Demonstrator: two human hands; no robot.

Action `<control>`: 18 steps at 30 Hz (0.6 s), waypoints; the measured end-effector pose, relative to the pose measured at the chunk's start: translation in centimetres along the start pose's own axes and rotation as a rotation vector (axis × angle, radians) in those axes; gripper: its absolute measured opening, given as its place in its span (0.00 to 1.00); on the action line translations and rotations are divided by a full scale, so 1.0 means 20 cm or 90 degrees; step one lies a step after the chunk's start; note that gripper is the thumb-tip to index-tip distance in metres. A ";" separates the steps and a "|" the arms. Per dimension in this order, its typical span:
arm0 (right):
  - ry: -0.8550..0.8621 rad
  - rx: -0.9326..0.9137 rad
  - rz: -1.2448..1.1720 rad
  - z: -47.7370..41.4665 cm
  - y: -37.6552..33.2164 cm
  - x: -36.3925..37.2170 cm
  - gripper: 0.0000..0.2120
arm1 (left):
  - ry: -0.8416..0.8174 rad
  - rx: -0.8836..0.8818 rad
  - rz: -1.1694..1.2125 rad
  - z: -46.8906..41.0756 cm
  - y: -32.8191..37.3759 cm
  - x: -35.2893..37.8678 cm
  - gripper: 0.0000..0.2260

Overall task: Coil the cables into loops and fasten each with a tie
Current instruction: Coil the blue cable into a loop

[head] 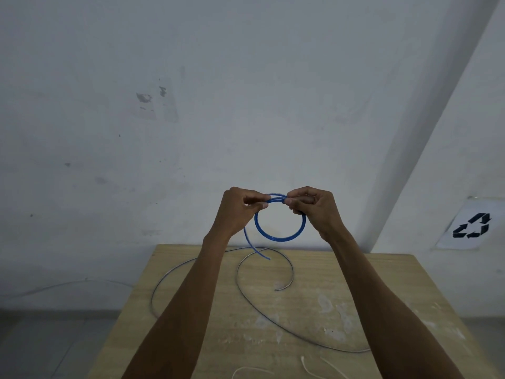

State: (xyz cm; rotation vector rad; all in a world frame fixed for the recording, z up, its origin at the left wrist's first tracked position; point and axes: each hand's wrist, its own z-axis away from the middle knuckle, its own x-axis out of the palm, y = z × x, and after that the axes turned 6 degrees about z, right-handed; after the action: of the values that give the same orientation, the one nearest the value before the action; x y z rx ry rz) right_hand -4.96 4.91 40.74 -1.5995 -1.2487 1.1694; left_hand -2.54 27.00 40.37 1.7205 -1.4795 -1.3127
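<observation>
Bare wall behind; our hands [276, 206] pinch the springy, light blue cable [278, 237] coil's top crossover.

Dim, flat light; soft wide-angle edges

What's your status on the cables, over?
Left hand and right hand pinch blue cable, coiled, tail loose. Grey cable uncoiled on table. White ties unused.

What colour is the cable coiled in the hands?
Blue cable, seen best in the head view, against the pale wall.
</observation>
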 end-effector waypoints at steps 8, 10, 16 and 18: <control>-0.003 0.017 -0.044 -0.01 -0.02 -0.03 0.09 | -0.044 0.054 -0.085 -0.03 0.02 -0.02 0.23; -0.008 0.018 -0.035 0.00 -0.02 -0.04 0.09 | -0.095 0.005 0.003 -0.03 0.02 -0.01 0.16; -0.031 0.030 0.001 0.01 -0.01 -0.04 0.07 | -0.066 -0.034 0.122 0.01 0.00 0.00 0.11; -0.054 0.016 0.043 0.01 -0.02 -0.04 0.07 | -0.074 -0.038 0.122 0.01 0.01 0.00 0.11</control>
State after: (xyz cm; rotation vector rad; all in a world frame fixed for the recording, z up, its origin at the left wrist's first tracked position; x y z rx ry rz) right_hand -5.40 4.17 41.27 -1.5992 -1.2372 1.3018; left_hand -2.74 27.06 40.41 1.4465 -1.6086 -1.3584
